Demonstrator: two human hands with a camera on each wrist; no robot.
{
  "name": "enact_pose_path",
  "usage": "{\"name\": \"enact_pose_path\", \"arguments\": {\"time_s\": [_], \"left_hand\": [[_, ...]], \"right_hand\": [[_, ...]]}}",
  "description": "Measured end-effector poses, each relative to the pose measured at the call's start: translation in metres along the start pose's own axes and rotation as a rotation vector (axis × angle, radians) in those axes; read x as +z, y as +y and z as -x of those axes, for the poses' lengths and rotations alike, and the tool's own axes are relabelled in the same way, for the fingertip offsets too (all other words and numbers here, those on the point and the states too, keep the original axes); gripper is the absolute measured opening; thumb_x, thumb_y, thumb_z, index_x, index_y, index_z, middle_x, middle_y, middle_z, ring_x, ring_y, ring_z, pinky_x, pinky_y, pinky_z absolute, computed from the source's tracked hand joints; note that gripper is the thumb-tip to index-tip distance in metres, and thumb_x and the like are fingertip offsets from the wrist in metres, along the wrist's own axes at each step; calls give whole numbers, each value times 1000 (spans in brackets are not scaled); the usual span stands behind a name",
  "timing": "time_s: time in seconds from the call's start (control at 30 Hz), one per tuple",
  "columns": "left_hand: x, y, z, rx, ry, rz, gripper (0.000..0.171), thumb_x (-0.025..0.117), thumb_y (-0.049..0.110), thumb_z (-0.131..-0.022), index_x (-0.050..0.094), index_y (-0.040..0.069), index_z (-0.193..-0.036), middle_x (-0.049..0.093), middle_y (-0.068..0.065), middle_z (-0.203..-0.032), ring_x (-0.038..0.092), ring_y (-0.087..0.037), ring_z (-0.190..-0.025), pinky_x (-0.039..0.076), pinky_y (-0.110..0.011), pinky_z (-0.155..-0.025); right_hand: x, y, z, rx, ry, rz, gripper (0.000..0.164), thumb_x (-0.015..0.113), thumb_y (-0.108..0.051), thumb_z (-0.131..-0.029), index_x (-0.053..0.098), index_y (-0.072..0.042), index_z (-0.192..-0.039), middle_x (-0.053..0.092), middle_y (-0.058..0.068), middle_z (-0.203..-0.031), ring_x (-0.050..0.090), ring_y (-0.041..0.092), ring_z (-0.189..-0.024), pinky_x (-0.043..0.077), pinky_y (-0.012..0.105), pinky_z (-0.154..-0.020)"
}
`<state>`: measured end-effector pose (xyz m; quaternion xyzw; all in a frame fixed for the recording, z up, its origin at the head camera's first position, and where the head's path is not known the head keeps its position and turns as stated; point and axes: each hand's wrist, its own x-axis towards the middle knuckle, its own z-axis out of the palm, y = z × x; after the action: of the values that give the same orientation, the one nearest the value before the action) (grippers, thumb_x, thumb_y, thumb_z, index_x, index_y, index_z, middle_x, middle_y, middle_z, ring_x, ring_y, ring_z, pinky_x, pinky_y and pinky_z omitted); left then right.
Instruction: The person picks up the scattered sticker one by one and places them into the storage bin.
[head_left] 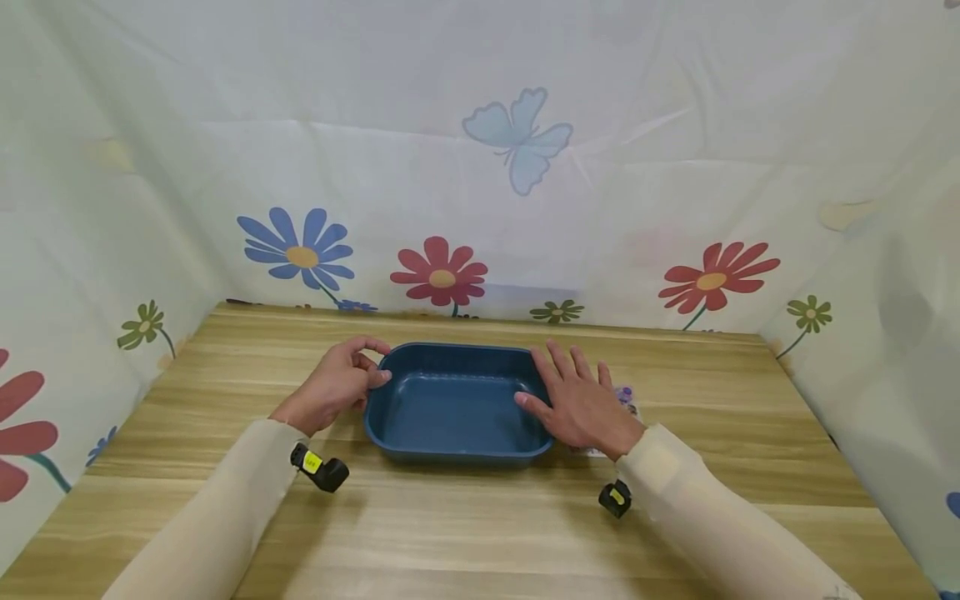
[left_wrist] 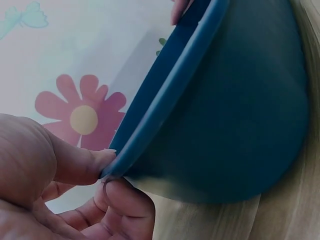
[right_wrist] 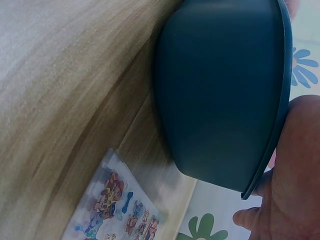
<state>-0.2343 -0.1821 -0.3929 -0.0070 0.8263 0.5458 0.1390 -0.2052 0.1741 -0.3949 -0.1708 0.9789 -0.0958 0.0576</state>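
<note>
Blue tray [head_left: 450, 417] sits midway across the desk [head_left: 465, 533], near its far edge; your left hand [head_left: 341, 383] pinches the left rim [left_wrist: 167, 97], your right hand [head_left: 585, 408] lies spread over the right; steady both evenly

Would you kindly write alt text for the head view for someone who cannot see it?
A blue tray sits on a wooden table, its left end pinched by a person's left hand; their right hand spreads over its right end, partly hiding a printed sheet. Behind hangs a flowered backdrop.

Free tabletop [head_left: 457, 533] before the obstructing tray [head_left: 457, 418]
</note>
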Motion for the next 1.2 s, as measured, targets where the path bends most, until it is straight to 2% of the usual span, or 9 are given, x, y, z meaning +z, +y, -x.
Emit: {"name": "enact_pose_path", "arguments": {"time_s": [0.13,0.53,0.87,1.2], "left_hand": [[-1,-2,0,2,-14,25,36,64,11,-103,54,4,-137,55,-5,-93,50,-21,-67,46,-33,-59],[-1,-5,-2,-33,-26,52,39,65,14,-103,54,5,-139,54,-5,-97,51,-19,-72,48,-31,-60],[-1,-3,-5,-52,-39,58,40,64,15,-103,53,5,-141,55,-5,-100,54,-20,-77,50,-31,-62],[-4,-5,-6,-111,-46,52,39,65,18,-103,55,8,-139,61,-10,-110,60,-19,-83,55,-32,-69]], "right_hand": [[0,0,1,1,0,0,82,44,-62,-105,16,-16,-168,11,14,-176,12,47,-161,11,75,-123],[-3,1,3,3,20,-3,81,45,-61,-105,18,-16,-168,13,14,-176,13,47,-161,11,75,-122],[-8,12,6,24,33,11,78,42,-59,-107,21,-15,-167,15,15,-175,17,49,-159,14,78,-120],[-9,23,13,15,74,0,75,41,-57,-108,25,-13,-166,20,17,-174,21,50,-158,16,78,-119]]}}
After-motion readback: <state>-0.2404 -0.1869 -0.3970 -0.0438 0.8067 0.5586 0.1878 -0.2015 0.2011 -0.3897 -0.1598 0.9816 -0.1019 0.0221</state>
